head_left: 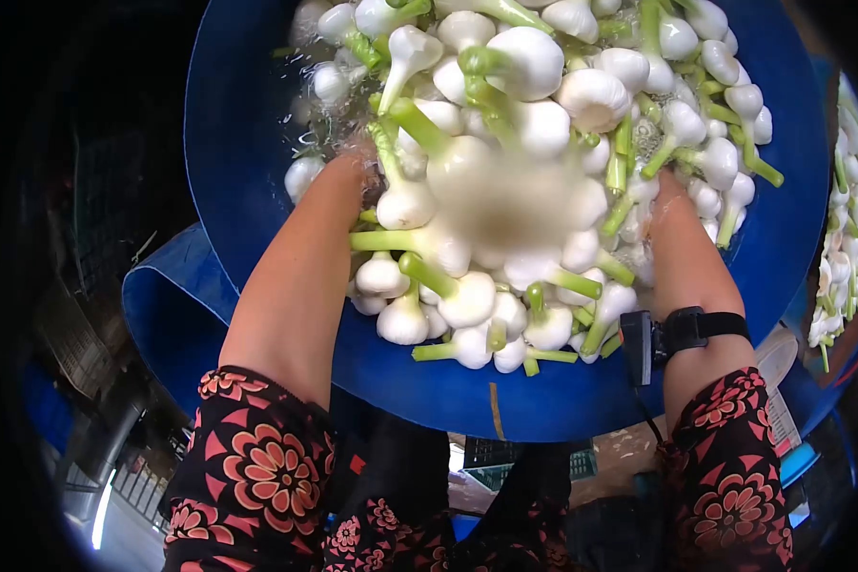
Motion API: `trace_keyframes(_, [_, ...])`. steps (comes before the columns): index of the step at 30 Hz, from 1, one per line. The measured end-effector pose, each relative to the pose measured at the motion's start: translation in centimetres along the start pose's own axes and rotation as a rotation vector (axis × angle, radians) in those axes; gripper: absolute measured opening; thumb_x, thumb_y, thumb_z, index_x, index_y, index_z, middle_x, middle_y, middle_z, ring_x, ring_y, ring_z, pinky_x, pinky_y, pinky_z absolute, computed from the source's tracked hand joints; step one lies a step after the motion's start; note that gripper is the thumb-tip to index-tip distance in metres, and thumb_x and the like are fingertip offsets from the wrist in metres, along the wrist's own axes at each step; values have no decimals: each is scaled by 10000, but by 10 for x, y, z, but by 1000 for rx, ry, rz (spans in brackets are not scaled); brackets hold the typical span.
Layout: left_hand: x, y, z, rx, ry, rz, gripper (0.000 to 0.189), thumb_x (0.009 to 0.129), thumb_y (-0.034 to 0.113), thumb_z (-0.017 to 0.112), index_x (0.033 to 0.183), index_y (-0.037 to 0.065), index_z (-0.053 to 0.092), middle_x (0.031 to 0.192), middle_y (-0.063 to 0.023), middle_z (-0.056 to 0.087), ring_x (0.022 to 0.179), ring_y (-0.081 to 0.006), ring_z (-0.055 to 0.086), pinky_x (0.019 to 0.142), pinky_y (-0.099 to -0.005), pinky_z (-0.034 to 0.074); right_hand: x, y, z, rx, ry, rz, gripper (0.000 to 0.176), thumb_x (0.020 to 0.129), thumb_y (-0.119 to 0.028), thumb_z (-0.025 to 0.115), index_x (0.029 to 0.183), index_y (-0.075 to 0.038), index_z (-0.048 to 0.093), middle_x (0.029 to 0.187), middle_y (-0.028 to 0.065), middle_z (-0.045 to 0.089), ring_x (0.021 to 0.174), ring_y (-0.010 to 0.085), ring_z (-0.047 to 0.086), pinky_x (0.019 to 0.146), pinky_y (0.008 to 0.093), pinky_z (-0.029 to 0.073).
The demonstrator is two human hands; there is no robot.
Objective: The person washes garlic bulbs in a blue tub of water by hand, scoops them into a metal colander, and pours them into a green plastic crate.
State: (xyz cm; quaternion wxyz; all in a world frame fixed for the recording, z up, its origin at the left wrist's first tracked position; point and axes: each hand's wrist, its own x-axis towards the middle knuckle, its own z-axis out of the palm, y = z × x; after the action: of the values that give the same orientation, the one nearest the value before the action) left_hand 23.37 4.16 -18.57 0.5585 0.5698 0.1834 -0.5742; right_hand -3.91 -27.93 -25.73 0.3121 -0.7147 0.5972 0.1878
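Note:
Many white garlic bulbs (526, 63) with short green stems float heaped in water inside a round blue tub (429, 405). My left hand (357, 160) is sunk among the bulbs at the left of the heap, with splashing water around the wrist. On the right side, my right hand (666, 195) also reaches down into the garlic. Bulbs and water hide the fingers of both hands, so their grip does not show. A black strap with a small device (677, 338) is around my right forearm. A blurred patch covers the middle of the heap.
More garlic (847, 229) lies in a pile to the right, outside the tub. A second blue container (167, 305) stands under the tub's left side. Below the near rim is a green crate (491, 462). Dark crates show at the left.

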Motion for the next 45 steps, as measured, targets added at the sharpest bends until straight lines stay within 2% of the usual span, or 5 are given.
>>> trace_keyframes(28, [-92,113,46,1048,38,134,194,685,206,579,801,55,615,811,-75,604,740,-163,548,658,-318,436,-92,-130,-126,188,-561,-417,306,814,-215,509,1049,-19,527,979,88,574,876,201,555,763,305,439])
trace_keyframes(31, [-115,118,63,1519,-103,616,286,688,263,601,867,40,605,830,-74,604,782,-155,558,693,-303,442,-115,-130,-144,243,-771,-395,310,815,-223,511,1047,-18,530,982,85,574,880,199,555,767,302,438])
trace_keyframes(32, [-141,120,80,906,-25,306,330,703,225,597,974,38,575,929,-83,591,851,-161,559,739,-297,446,-125,-127,-147,242,-846,-374,311,815,-225,511,1046,-18,531,984,84,574,881,198,555,769,302,438])
trace_keyframes(36, [-115,64,37,-315,-396,267,412,842,225,462,1224,84,395,1122,-90,505,954,-193,539,818,-330,446,-160,-110,-147,283,-1050,-293,316,816,-236,514,1044,-18,535,988,80,575,886,196,554,775,299,437])
trace_keyframes(45, [-139,28,78,-499,-402,194,421,876,199,372,1282,97,329,1172,-115,469,1006,-212,511,871,-352,424,-124,-47,-96,686,-678,-174,306,811,-223,530,1030,-8,540,979,75,572,877,169,551,749,288,455])
